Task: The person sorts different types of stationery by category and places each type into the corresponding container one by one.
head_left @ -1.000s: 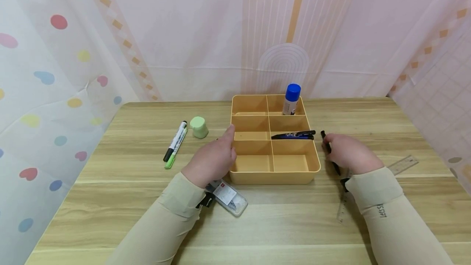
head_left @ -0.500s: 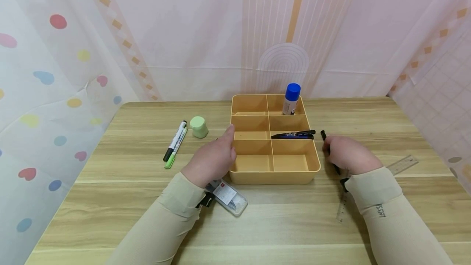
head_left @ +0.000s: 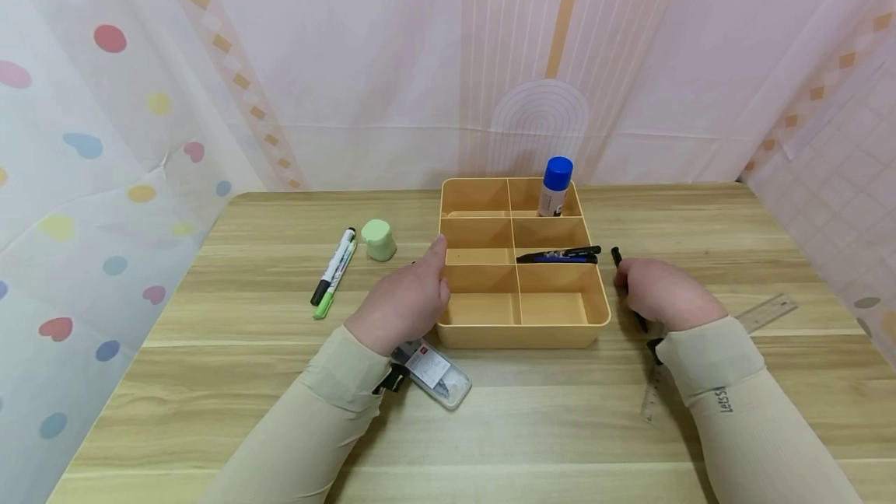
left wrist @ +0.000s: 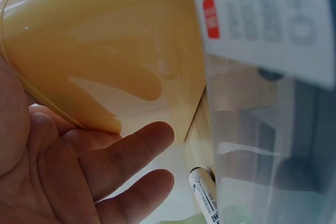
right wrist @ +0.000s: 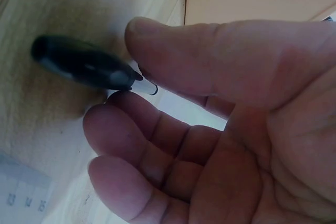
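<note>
The right hand (head_left: 670,295) pinches a black pen (head_left: 616,257) between the thumb and at least 1 finger, with the 2 pads only the pen's thickness apart. The pen's dark end pokes out beyond the fingertips; whether it is clear of the tabletop I cannot tell. Such a tip grip probably suits so thin a barrel. A clear ruler (head_left: 770,313) lies beyond that wrist, partly under the sleeve. Between the 2 hands stands the 6-compartment box (head_left: 518,337). The left hand (head_left: 406,302) touches its near wall, fingers spread and fairly straight rather than clenched, presumably to steady it. Below that hand lies a clear case (head_left: 430,368). Across the box from that touch, 2 pens (head_left: 558,257) lean over the wall toward the pinching hand.
</note>
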{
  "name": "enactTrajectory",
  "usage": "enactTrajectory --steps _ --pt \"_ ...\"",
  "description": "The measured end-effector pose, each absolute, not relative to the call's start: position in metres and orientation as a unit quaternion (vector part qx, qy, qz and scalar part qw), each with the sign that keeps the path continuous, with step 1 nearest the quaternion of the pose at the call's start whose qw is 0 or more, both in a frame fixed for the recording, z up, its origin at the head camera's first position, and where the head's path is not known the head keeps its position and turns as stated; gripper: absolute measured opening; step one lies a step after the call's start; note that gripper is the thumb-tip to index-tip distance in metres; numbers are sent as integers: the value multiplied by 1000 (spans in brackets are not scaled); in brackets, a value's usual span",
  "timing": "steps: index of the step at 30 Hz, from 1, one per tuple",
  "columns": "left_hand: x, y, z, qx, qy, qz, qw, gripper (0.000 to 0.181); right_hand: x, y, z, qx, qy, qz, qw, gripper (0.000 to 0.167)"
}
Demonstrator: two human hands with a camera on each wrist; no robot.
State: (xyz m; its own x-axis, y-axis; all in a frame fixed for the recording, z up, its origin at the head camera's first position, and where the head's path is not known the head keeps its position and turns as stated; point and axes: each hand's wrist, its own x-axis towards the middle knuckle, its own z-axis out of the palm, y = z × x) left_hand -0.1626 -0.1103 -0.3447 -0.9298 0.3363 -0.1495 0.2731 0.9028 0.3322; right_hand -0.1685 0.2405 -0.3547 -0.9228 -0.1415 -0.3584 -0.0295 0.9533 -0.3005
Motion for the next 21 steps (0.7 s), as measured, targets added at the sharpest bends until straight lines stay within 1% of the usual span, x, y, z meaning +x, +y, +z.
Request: enactTrajectory --steps 14,21 --pt "-162 -110 -343 155 970 154 106 69 -168 240 -355 -47 969 -147 195 23" --pt "-162 -110 -343 157 970 157 101 68 -168 240 -355 -55 972 -139 183 20"
